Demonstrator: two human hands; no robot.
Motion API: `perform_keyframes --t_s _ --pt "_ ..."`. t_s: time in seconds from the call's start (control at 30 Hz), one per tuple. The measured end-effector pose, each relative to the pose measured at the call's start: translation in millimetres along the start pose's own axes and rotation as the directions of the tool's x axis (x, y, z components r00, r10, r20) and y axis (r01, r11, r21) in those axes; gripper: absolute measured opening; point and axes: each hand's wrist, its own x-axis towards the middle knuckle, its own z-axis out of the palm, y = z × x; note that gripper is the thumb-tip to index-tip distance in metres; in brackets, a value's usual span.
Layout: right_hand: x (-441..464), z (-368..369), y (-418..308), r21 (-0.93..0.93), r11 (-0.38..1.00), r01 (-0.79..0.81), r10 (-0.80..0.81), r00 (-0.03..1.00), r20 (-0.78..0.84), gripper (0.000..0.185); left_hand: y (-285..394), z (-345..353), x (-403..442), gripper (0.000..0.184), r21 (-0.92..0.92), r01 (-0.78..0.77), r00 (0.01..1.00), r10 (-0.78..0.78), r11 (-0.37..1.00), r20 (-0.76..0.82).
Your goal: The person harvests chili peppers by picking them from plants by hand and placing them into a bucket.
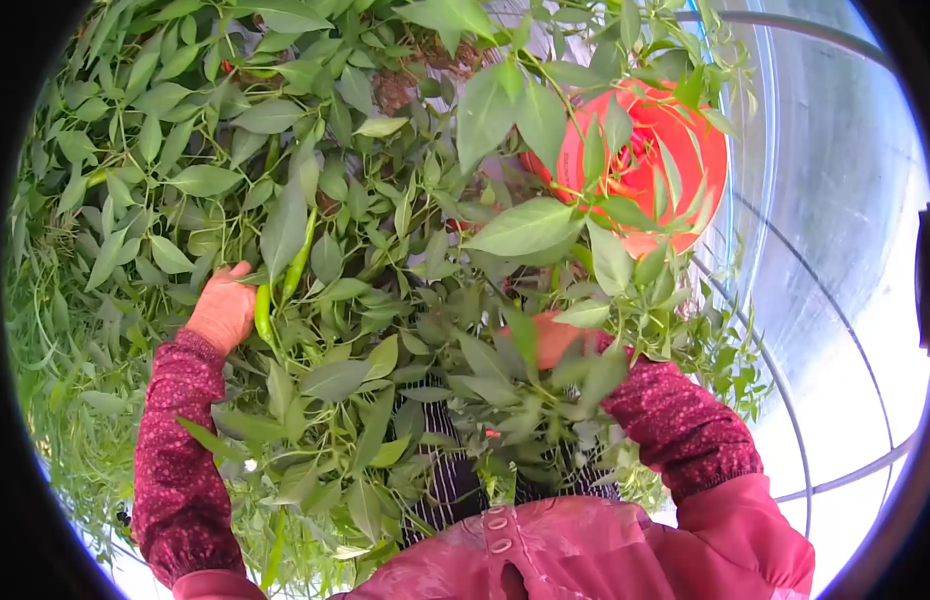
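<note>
My left hand (225,305) is at the left among the pepper plants, its back showing and its fingers mostly hidden by leaves. Beside its fingers hangs a green chili pepper (264,317), and a longer green pepper (301,258) hangs just to the right of that one. My right hand (552,340) is among the leaves right of centre, blurred and partly covered by foliage, so its fingers cannot be made out. A red bucket (710,165) stands beyond it at the upper right, with red peppers (633,150) inside, partly behind leaves.
Dense pepper foliage (205,180) fills the left and middle. At the right, clear plastic sheeting (825,180) curves over dark hoops (835,300). Grass-like growth (65,360) lies at the far left. My striped trouser legs (450,470) show below the leaves.
</note>
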Motion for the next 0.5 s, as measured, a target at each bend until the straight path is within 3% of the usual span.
perform_keyframes --t_s 0.07,0.1,0.13,0.17,0.2,0.23,0.27,0.3,0.33,0.37,0.43,0.47,0.5 --pt "-15.0 1.0 -7.5 -0.091 0.992 -0.086 0.059 0.964 -0.261 0.045 1.5 -6.6 -8.1 0.026 0.033 -0.013 1.000 0.014 0.999 -0.028" --pt "-19.1 -2.3 -2.6 -0.284 0.942 -0.177 0.076 0.941 -0.331 0.043 2.3 -10.1 -10.2 0.029 0.019 -0.025 0.998 0.026 1.000 -0.058" --pt "-25.1 -3.0 14.2 -0.281 0.944 -0.174 0.075 0.940 -0.332 0.043 3.4 -12.4 -11.4 0.032 0.003 -0.042 0.996 0.043 0.999 -0.083" --pt "-28.6 -3.2 36.5 -0.489 0.838 -0.242 0.132 0.960 -0.248 0.043 1.0 -9.0 -13.5 0.038 0.050 -0.003 0.999 0.000 0.999 0.053" --pt "-29.5 -3.4 47.7 -0.676 0.685 -0.271 0.210 0.962 -0.173 0.043 1.0 -5.1 -16.3 0.038 0.048 -0.005 0.998 0.002 0.999 0.059" --pt "-29.3 -10.4 23.0 -0.686 0.623 -0.376 0.352 0.918 -0.184 0.047 1.4 -2.0 -18.9 0.039 0.037 -0.004 1.000 0.004 0.999 -0.014" --pt "-32.4 -10.1 31.1 -0.685 0.623 -0.377 0.351 0.918 -0.185 0.047 0.5 -0.4 -19.3 0.040 0.029 -0.001 0.996 0.004 1.000 -0.092" --pt "-38.4 -11.5 39.3 -0.634 0.744 -0.210 0.007 0.952 -0.307 0.032 -0.3 0.1 -18.3 0.040 0.031 -0.001 0.996 0.003 1.000 -0.093" --pt "-42.3 -10.5 45.7 -0.607 0.795 -0.004 -0.322 0.845 -0.427 0.022 -0.9 1.5 -18.4 0.043 0.021 -0.017 0.997 0.019 1.000 -0.078" --pt "-42.6 -9.4 50.9 -0.609 0.793 0.002 -0.328 0.844 -0.425 0.022 -2.1 2.4 -19.1 0.046 0.012 -0.031 0.998 0.031 0.999 -0.063" --pt "-42.6 -18.4 40.4 -0.394 0.886 -0.246 0.112 0.937 -0.332 0.033 0.4 -3.2 -16.6 0.042 -0.029 -0.033 0.996 0.030 0.999 -0.087" --pt "-43.8 -25.4 28.9 -0.299 0.871 -0.389 0.326 0.915 -0.240 0.042 1.5 -5.1 -16.9 0.039 -0.045 -0.030 0.995 0.026 0.999 -0.096" --pt "-45.5 -35.7 17.6 -0.136 0.883 -0.449 0.405 0.876 -0.261 0.037 0.3 0.0 -16.0 0.036 -0.037 -0.029 0.992 0.024 0.999 -0.124"
